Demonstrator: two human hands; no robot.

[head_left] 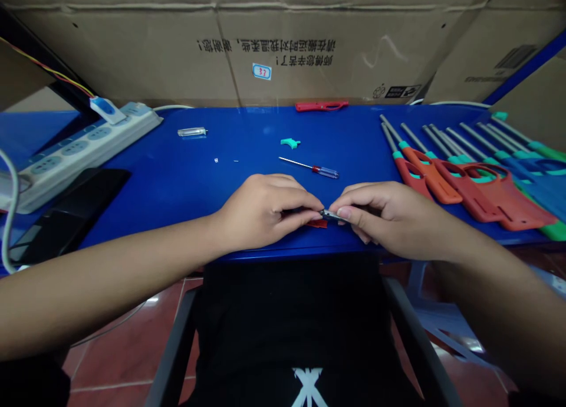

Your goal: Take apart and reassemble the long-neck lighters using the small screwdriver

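Note:
My left hand pinches one end of a small dark, silvery part between thumb and fingertips. The other end is held in the pinched fingers of my right hand, so the part spans both hands near the table's front edge. Fingers cover most of it, and its exact kind does not show. Just below lies a red plastic piece, partly hidden by my left hand. Beyond the hands rest a screwdriver with a clear and red handle and a teal trigger.
Several long-nosed lighters lie at the right. A red lighter shell half sits at the back, against the cardboard. Further left are a clear tank, tiny bits, a power strip and a black object.

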